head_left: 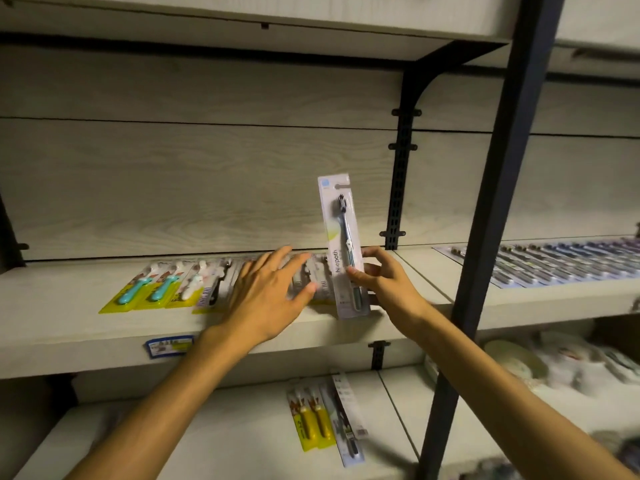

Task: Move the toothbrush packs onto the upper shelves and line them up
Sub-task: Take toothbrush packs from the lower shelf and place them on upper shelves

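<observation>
Right hand is pinching the grey toothbrush pack, holding it upright over the upper shelf front edge, right end of the row of packs (row is lying flat). Left hand is pressing on the row, fingers straight. More packs are lying on the lower shelf.

Shop, display shelf with price label, packaged toothbrushes

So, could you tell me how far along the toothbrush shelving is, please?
Done: a row of packs lies on the upper shelf. In hand: the right hand pinches an upright Niepoth pack; the left hand rests on the row. Left: packs on the lower shelf.
</observation>
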`<state>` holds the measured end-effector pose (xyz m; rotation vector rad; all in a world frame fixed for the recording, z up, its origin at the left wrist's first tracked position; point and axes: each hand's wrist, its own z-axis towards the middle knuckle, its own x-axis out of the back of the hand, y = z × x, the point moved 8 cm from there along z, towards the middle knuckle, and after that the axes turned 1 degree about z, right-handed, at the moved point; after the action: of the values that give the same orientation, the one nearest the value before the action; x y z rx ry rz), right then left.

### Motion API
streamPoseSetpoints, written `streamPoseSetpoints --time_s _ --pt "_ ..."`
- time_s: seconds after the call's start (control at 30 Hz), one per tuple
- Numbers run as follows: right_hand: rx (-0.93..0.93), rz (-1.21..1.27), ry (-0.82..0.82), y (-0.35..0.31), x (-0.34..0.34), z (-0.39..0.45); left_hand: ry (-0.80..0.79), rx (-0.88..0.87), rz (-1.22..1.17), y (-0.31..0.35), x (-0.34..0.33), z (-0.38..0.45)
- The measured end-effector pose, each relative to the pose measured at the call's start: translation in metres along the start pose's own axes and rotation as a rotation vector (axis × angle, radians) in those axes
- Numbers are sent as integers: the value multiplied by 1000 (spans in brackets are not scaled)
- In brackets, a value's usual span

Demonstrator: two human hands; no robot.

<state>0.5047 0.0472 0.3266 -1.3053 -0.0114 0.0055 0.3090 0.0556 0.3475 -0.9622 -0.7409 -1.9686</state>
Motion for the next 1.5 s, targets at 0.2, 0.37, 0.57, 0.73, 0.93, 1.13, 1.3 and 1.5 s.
streamPoseSetpoints --time_s 0.2,0.37,0.57,0.73,0.93,1.13,1.3,1.5 --pt "73 -66 55 -18 20 -52 24 -84 -42 43 -1 -12" --pt "102 -90 105 -32 58 -92 28 -161 -51 91 -5 -19" --pt "119 -44 168 -33 124 -132 33 -226 -80 159 -14 -22" --pt "81 -14 197 -25 194 -159 24 -272 -92 236 -32 -22" --pt "54 -19 218 -27 294 -182 15 -296 -99 334 -64 -13" --pt "39 -72 227 -31 381 -188 -7 -222 -142 404 -94 10" --pt "35 -120 244 -38 443 -176 -21 -211 -124 448 -114 44" --pt "37 -136 328 -37 527 -140 -46 -201 -85 479 -142 95"
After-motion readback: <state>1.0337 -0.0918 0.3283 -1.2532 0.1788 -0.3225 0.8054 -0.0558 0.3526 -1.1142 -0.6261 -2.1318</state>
